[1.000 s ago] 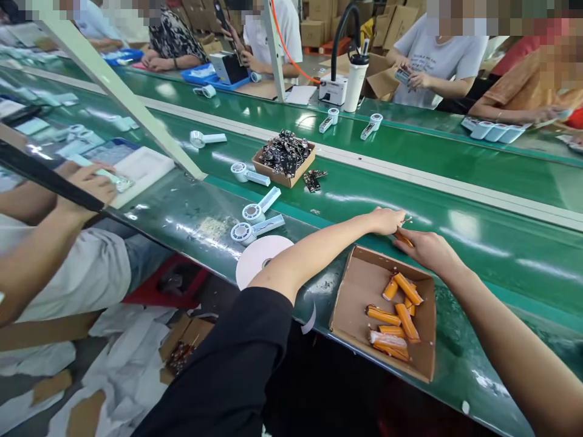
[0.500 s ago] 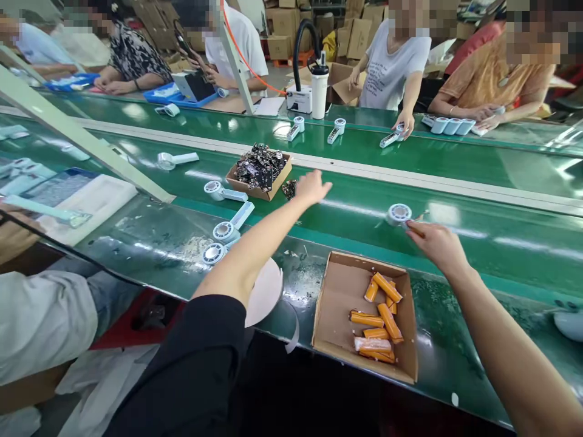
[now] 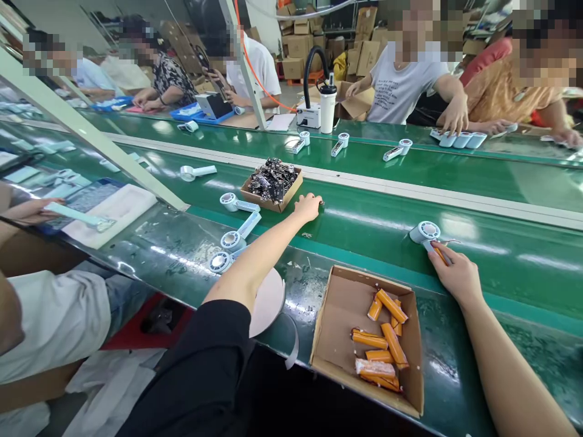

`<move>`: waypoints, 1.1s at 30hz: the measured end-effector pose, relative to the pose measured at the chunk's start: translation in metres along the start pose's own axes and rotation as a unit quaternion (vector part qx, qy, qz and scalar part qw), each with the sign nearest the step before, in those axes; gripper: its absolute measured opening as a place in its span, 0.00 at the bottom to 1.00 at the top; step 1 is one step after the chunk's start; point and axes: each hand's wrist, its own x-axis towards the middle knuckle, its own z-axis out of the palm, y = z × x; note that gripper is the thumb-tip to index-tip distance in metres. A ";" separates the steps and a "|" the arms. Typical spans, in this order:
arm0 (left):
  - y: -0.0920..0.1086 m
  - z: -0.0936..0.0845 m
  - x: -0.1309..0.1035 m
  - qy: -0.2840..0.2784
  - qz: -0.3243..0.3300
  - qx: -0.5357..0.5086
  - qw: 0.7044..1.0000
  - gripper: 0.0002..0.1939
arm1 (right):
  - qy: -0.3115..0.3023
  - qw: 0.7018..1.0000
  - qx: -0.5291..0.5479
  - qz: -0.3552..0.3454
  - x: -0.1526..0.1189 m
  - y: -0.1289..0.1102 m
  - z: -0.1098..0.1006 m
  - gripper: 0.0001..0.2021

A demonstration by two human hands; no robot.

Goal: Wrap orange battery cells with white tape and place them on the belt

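Right hand [image 3: 455, 276] first: its fingers are wrapped round the handle of a pale-blue plastic handheld fan with a round slotted head [image 3: 426, 232], pinning an orange-wrapped cylinder [image 3: 441, 254] along it, head upward over the glossy green belt [image 3: 373, 237]. Across to the left hand [image 3: 307, 207], fingers curled down at a small dark piece [image 3: 321, 204], mostly covered; whether they grip it, I can't tell. Just behind those knuckles, an open brown cardboard tray heaped with black circuit boards [image 3: 273, 181]. Lettering now: dark lines on a co-worker's grey-white T-shirt [image 3: 388, 91], too blurred to read, and a tiny mark on the white tumbler with a black lid [image 3: 327, 112], likewise. Edges: the hands are well apart, belt running between them; a shallow brown cardboard box [image 3: 337, 321] reaches the near edge of the green surface [image 3: 439, 340], more orange cylinders [image 3: 394, 345] gathered toward its right. By the left forearm, a flat whitish disc-shaped roll [image 3: 268, 306] trails a strip over that edge.
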 end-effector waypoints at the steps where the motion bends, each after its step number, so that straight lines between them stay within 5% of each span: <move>1: -0.003 -0.005 -0.002 -0.011 0.019 -0.009 1.000 0.21 | 0.002 1.000 0.002 0.008 0.000 0.000 -0.001 0.37; 7: -0.021 -0.069 -0.012 -0.006 0.137 -0.088 0.987 0.20 | 0.014 0.998 0.028 0.061 0.000 -0.002 -0.001 0.32; 11: -0.055 -0.127 -0.011 0.135 0.145 -0.100 0.975 0.25 | 0.079 0.986 0.056 0.132 0.000 -0.002 0.002 0.29; 14: -0.096 -0.143 -0.004 0.203 0.075 -0.053 0.975 0.27 | 0.114 0.985 0.058 0.115 0.000 0.000 0.003 0.28; 18: -0.133 -0.124 -0.002 0.147 -0.008 -0.042 0.988 0.35 | 0.105 0.989 0.031 0.102 0.002 0.002 0.004 0.22; 21: -0.124 -0.103 -0.007 0.155 -0.010 -0.018 0.988 0.43 | 0.104 0.989 0.022 0.106 0.002 0.003 0.003 0.22; 25: -0.065 -0.074 -0.021 0.224 0.132 0.044 0.964 0.32 | 0.108 0.987 0.014 0.117 0.002 0.003 0.003 0.23; 28: -0.009 -0.039 -0.032 0.115 0.261 0.077 0.955 0.27 | 0.110 0.986 0.017 0.127 0.002 0.002 0.001 0.22; 33: 0.044 0.015 -0.031 0.038 0.173 0.101 0.979 0.22 | 0.115 0.981 0.039 0.152 0.001 0.000 -0.002 0.21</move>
